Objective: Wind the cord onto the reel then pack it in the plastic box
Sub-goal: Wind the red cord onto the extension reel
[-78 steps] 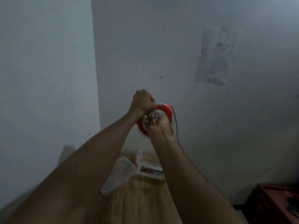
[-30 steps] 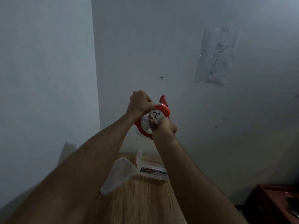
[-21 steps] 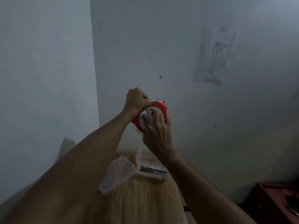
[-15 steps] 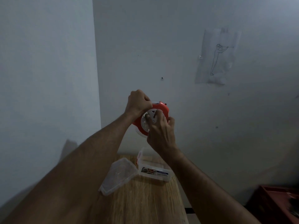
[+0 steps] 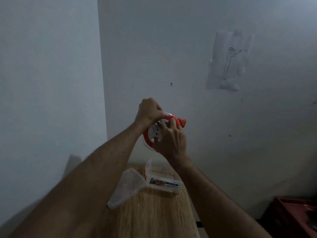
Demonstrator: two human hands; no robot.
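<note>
Reel held aloft over the wooden table point(image 5: 154, 212)
Left hand point(image 5: 150, 110) gripped the round orange-and-white plastic cord reel point(image 5: 151, 134); right hand point(image 5: 171, 140) clasped its face; a slip could have dropped it beside the open clear plastic box point(image 5: 163, 183).

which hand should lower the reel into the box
Left. The left hand already grips the top of the orange and white cord reel; the right hand lies on its face. The open clear plastic box sits directly below.

Near half of the wooden table point(image 5: 154, 217) lies bare. Far end: plastic box point(image 5: 163, 182), its mouth seemingly unobstructed, lid point(image 5: 127, 186) leaning left of it.
</note>
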